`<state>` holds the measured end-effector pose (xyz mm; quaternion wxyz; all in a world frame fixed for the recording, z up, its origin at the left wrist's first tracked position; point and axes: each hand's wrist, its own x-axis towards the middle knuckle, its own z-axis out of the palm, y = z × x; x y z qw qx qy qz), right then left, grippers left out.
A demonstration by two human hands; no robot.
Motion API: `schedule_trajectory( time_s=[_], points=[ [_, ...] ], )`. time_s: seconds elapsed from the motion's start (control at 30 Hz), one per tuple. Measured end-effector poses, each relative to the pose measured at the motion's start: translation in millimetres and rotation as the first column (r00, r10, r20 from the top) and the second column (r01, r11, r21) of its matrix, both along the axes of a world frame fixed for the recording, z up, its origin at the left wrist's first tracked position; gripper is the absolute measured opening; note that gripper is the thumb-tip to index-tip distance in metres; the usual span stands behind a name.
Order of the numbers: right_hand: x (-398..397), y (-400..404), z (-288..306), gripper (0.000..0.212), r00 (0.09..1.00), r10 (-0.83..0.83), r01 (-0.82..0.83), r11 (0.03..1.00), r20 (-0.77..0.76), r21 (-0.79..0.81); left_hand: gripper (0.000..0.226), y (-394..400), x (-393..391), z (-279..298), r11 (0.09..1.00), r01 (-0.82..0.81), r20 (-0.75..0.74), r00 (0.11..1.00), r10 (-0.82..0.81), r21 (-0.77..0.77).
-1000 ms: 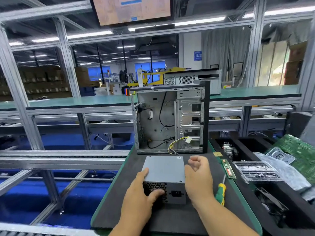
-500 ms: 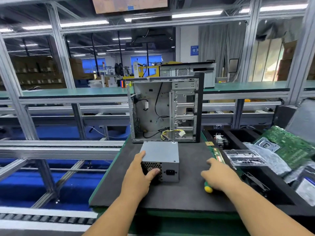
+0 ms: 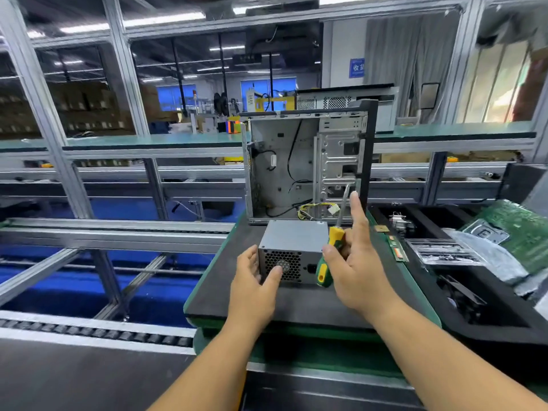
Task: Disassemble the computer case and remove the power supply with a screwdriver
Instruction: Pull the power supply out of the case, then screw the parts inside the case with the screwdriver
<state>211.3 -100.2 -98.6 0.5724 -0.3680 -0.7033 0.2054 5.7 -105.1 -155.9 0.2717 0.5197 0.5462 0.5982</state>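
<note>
The setting is an electronics assembly or teardown line in a factory hall. Aluminium-profile framing (image 3: 127,69) encloses the station ahead of the hands, and a roller conveyor track (image 3: 98,332) passes to the left of the left hand (image 3: 252,289). A black anti-static mat (image 3: 311,304) with green edging lies under both hands. An opened computer case (image 3: 308,170) stands just beyond them. To the right of the right hand (image 3: 355,268), black sorting trays (image 3: 504,318) hold a green circuit board (image 3: 522,232) and bagged parts. Stacked cartons (image 3: 74,105) and strip lights fill the far background.
</note>
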Motion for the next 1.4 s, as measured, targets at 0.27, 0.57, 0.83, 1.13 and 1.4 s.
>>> schedule_trajectory(
  time_s=[0.27,0.57,0.83,1.13,1.4],
  points=[
    [-9,10,-22,0.076,0.975,-0.150,0.110,0.967,-0.161,-0.231,0.070,-1,2,2,0.992,-0.004,-0.079,0.997,-0.006,-0.125],
    [-55,-23,-16,0.053,0.985,0.125,-0.140,0.983,-0.122,-0.120,0.047,-32,-21,20,0.985,0.161,0.227,0.963,-0.144,-0.060],
    [-120,-53,-7,0.042,0.905,0.406,-0.425,0.878,-0.126,-0.219,0.029,-84,-61,44,0.926,0.377,0.185,0.911,-0.368,-0.018],
    [-135,-77,-82,0.016,0.647,0.394,-0.184,0.912,0.653,-0.367,0.034,-96,-108,-1,0.996,0.092,0.278,0.956,-0.092,0.014],
    [-139,-85,-87,0.033,0.569,0.358,-0.078,0.920,0.740,-0.384,0.037,-90,-97,-18,0.986,0.164,0.417,0.898,-0.142,-0.015]
  ],
)
